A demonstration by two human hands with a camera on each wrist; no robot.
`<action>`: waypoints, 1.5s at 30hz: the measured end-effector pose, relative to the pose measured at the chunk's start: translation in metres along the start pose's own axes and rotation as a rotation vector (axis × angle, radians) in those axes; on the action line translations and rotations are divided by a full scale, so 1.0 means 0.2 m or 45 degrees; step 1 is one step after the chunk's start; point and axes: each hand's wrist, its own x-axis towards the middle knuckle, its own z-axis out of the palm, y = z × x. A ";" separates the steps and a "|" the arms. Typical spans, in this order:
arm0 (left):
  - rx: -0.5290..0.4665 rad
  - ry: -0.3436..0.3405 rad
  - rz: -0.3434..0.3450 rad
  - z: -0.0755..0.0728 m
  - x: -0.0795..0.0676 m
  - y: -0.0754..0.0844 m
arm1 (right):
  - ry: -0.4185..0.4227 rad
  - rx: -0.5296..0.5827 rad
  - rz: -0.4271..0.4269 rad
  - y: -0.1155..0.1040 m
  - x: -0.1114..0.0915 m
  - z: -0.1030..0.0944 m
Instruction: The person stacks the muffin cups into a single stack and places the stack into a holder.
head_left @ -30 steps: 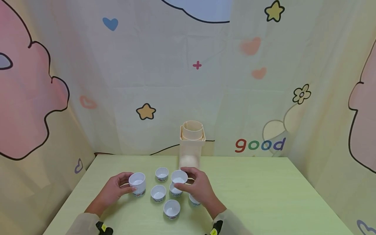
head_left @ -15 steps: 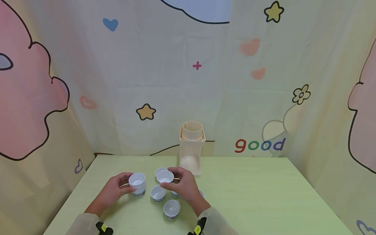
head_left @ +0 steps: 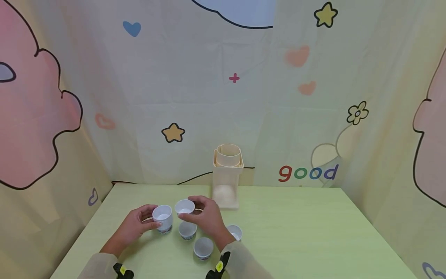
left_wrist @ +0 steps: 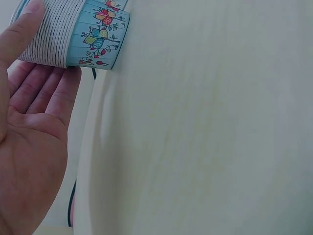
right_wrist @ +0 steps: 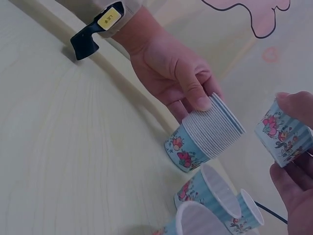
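My left hand [head_left: 137,224] grips a nested stack of paper cups [right_wrist: 210,134], thumb on one side and fingers on the other. The stack's many rims show in the left wrist view, above light blue walls with a flower print. Just right of it, my right hand [head_left: 208,217] pinches one paper cup [right_wrist: 288,132] by its side, raised off the table and apart from the stack. Loose paper cups stand upright nearby: one cup [head_left: 187,231] below the held one, another cup [head_left: 203,248] nearer me, and a third cup [head_left: 235,232] partly behind my right forearm.
A cream-coloured holder [head_left: 225,186] with a round tube on top stands at the back of the pale table [head_left: 306,228]. A printed cloth [head_left: 195,85] hangs behind and along both sides.
My right hand has moved left with its paper cup, toward the stack. The cup by my right forearm shows more, while cups behind that hand are now hidden. My left hand has stayed still.
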 end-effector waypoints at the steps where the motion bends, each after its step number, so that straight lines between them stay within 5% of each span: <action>1: 0.003 -0.003 0.001 0.00 0.00 0.00 | 0.004 -0.002 0.003 0.00 0.01 0.01; 30: -0.002 -0.005 -0.028 -0.02 0.00 -0.01 | 0.008 -0.028 0.026 -0.01 0.11 0.28; 45: -0.012 -0.009 -0.025 -0.01 0.01 -0.02 | -0.014 -0.118 0.111 0.00 0.11 0.32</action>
